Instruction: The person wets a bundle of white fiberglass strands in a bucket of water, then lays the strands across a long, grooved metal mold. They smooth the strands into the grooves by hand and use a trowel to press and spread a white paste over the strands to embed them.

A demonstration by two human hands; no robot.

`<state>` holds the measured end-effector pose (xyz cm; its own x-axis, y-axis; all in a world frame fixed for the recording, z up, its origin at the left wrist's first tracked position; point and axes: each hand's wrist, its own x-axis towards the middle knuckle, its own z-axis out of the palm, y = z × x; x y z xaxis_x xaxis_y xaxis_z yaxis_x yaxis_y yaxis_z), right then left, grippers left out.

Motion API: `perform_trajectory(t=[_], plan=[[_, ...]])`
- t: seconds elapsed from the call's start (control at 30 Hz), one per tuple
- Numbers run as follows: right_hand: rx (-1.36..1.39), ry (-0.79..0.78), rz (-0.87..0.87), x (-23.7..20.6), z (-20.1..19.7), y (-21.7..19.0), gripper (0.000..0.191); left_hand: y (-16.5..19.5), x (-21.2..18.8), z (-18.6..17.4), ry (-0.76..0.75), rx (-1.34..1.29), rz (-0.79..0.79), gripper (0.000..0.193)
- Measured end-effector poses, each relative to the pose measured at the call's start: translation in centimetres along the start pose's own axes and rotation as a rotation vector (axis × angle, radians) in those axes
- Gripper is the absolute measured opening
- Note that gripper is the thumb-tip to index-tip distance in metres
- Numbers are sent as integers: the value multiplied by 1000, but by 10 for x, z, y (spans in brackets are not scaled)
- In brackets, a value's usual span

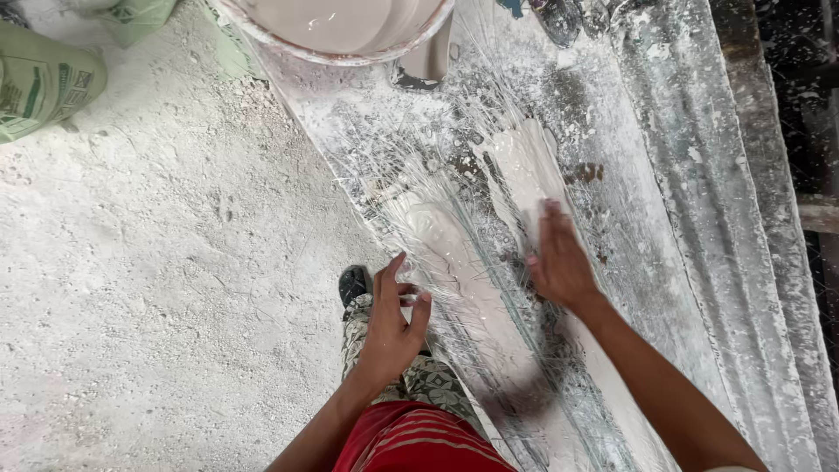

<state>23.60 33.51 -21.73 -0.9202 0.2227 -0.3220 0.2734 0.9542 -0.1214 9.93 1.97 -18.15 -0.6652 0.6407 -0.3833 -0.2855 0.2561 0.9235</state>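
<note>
The left hand [391,319] hangs over the near edge of a long white mould [524,262] that runs from the top of the view down to the bottom right. Its fingers are loosely curled, thumb apart, and a few thin glass fibres [419,201] seem to pass between thumb and fingers; whether it truly grips them I cannot tell. The right hand [558,258] lies flat, fingers together and stretched out, pressing on the wet white plaster [516,170] spread along the middle of the mould. It holds nothing.

The fibres fan out across the plaster in a thin tangle, thickest just ahead of the left hand and reaching up toward a bucket [345,26] at the top edge. The bucket is pale, round, and holds a smooth whitish mix. It stands at the far end of the mould.

The mould has ridged, moulded bands along its right side, all crusted with dried white.

Left of the mould the floor [149,262] is covered in white powder and crumbs. A green sack [44,83] lies at the upper left corner. A dark shoe [353,284] shows just beside the left hand, below it patterned trousers and a red cloth.
</note>
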Motion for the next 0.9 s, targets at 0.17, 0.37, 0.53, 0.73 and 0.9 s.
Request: perform_trajectory(t=[0.17, 0.37, 0.53, 0.73, 0.9], plan=[[-35, -15, -269, 47, 19, -107, 83, 3, -1, -11, 84, -3, -10, 65], [32, 105, -259, 108, 4, -148, 77, 13, -18, -19, 190, 9, 23, 67], [63, 111, -272, 124, 8, -143, 73, 12, -51, -3, 213, 10, 42, 67], [30, 142, -342, 56, 30, -118, 74, -4, -108, 25, 230, 67, 85, 66], [24, 163, -356, -77, 62, -88, 74, -23, -183, 65, 299, 124, 191, 63]])
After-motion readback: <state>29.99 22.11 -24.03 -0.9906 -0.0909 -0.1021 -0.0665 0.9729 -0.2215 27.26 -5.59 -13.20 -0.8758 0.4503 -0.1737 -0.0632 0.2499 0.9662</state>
